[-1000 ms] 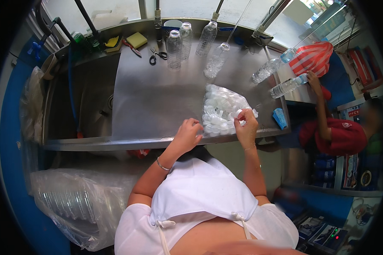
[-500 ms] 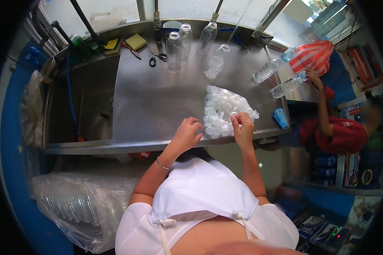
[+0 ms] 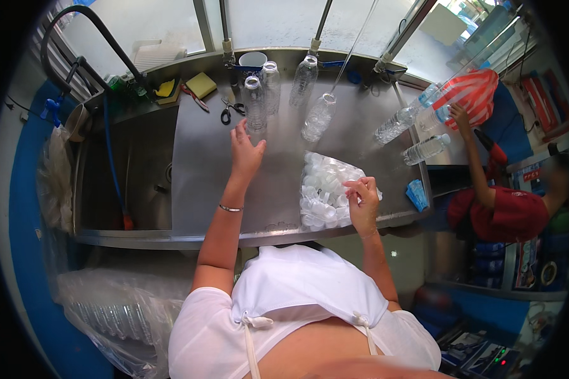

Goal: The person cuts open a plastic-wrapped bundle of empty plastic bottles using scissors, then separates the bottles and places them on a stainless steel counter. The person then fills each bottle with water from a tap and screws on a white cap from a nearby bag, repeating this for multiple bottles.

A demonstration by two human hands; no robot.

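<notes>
My left hand (image 3: 246,151) reaches forward over the steel counter, fingers apart, just short of the base of an uncapped clear plastic bottle (image 3: 255,107). Any contact there is hard to make out. Over the right side of a clear bag of white bottle caps (image 3: 329,189), my right hand (image 3: 363,202) is pinched closed on what looks like a bottle cap, mostly hidden by the fingers. Behind the nearest bottle stands another clear bottle (image 3: 271,91). Two more open bottles, one upright (image 3: 303,82) and one under a thin tube (image 3: 319,120), stand further right.
Scissors (image 3: 229,112), red-handled pliers (image 3: 195,99) and a yellow sponge (image 3: 201,84) lie at the back left, beside a sink basin (image 3: 123,158). At right are capped bottles (image 3: 427,149) and a blue packet (image 3: 416,194). A co-worker's hand (image 3: 459,117) touches a red-striped bag (image 3: 471,95).
My left hand has moved forward from beside the bag of caps toward the nearest bottle. My right hand stays by the bag, still pinched. The co-worker's hand has left the capped bottle.
</notes>
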